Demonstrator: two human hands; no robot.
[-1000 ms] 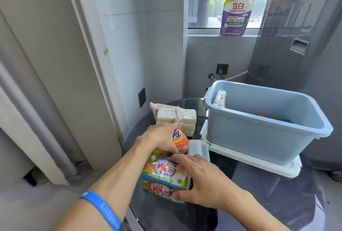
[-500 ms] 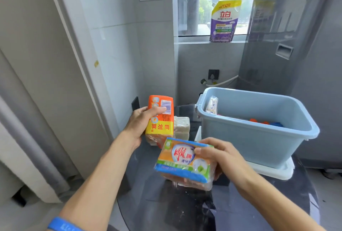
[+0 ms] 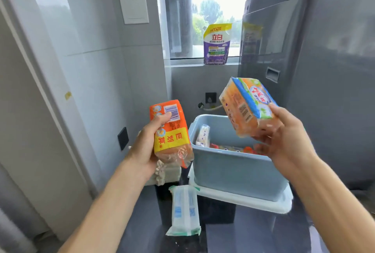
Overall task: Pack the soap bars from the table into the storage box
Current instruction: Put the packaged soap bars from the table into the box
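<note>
My left hand [image 3: 145, 147] grips an orange and yellow soap pack [image 3: 171, 137], held upright just left of the light blue storage box [image 3: 233, 169]. My right hand [image 3: 284, 139] holds an orange, blue and green soap pack [image 3: 243, 104] tilted in the air above the box's right part. Inside the box lie a white wrapped soap [image 3: 203, 136] against the left wall and several colourful packs on the bottom. A white and blue wrapped soap bar [image 3: 183, 210] lies on the dark glass table [image 3: 253, 236] in front of the box. Pale soap bars tied with string [image 3: 162, 171] sit partly hidden behind my left wrist.
The box rests on its white lid [image 3: 253, 202]. A tall grey appliance [image 3: 304, 70] stands right behind it. A purple detergent pouch [image 3: 217, 43] stands on the window sill. A tiled wall with a black socket [image 3: 123, 138] closes the left side.
Both hands rose with their packs. The right hand carried its pack up and to the right, over the box. The white and blue bar on the table came into view.
</note>
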